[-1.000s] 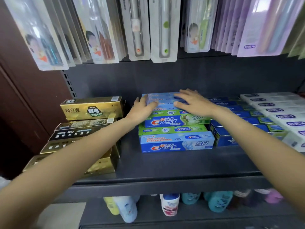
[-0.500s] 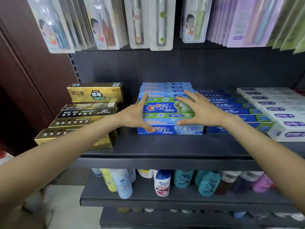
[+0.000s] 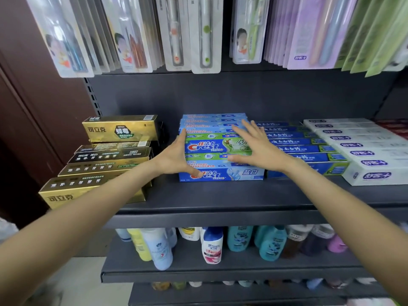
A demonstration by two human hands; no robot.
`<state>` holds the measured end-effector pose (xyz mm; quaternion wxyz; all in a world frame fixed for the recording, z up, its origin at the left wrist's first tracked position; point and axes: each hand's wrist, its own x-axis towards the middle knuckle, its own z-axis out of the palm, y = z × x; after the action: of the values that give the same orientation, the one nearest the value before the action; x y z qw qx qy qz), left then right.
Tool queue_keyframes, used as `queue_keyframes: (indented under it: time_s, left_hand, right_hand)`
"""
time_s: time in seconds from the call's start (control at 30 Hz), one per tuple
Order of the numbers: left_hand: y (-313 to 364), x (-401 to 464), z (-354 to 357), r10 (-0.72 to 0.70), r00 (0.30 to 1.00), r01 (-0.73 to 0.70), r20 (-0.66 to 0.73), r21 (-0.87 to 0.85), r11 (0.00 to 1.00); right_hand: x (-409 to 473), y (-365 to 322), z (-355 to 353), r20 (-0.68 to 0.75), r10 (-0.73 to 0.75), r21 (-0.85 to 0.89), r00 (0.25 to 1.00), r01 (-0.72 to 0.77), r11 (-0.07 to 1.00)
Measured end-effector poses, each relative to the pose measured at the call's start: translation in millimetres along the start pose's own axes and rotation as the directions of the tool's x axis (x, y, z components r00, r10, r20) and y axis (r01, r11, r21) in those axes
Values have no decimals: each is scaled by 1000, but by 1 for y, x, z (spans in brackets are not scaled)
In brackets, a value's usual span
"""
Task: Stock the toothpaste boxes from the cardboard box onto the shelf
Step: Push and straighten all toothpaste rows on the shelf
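A stack of Crest toothpaste boxes (image 3: 223, 149) is sitting on the dark, matte metal shelf (image 3: 220, 195), set back from its front lip. The boxes are long, flat-sided cardboard cartons with a glossy print, blue ones and green ones lying flat in layers, their long faces turned outward.

The left hand (image 3: 174, 159) is resting against the left end of that stack, its fingers (image 3: 182, 138) lying straight up along the carton ends while the thumb is stretching across the front of the lowest blue box. The right hand (image 3: 260, 149) is lying against the front of the stack toward its right end, fingers spread and nearly straight, thumb touching the green carton. Neither hand is curling round anything; both are flat and open, pressing on the cartons.

Just left of the Crest stack, shiny gold foil boxes (image 3: 106, 164) are lying in a stepped pile, one of them standing on edge on top. Just right of the stack, dark blue cartons (image 3: 302, 146) are lying in a tight row, and beyond those, white cartons (image 3: 364, 151) with purple lettering.

Above the stack, toothbrush packs (image 3: 198, 34) in clear, stiff plastic blisters are hanging in rows. Below the stack, on a lower shelf, smooth rounded plastic bottles (image 3: 212, 246) are standing upright.
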<state>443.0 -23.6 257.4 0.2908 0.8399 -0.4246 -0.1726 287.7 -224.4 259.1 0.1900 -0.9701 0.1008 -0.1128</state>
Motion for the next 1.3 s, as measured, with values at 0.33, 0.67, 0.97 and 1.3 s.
queue_keyframes:
  time_s: [0.33, 0.67, 0.97, 1.3]
  left_hand:
    - [-1, -8, 9, -8, 999, 6, -52, -25, 1000]
    - [5, -16, 18, -11, 997, 0, -71, -143, 990]
    - [6, -12, 28, -33, 989, 8, -145, -167, 986]
    - [12, -14, 27, -89, 942, -64, -325, -433, 899]
  right_hand:
    - [-57, 19, -3, -95, 116, -191, 989, -132, 973]
    - [-49, 23, 8, -204, 167, -95, 965, -189, 977]
    - [-48, 16, -2, -220, 176, -14, 960, -184, 983]
    - [-46, 11, -16, -99, 200, 208, 975, -177, 962]
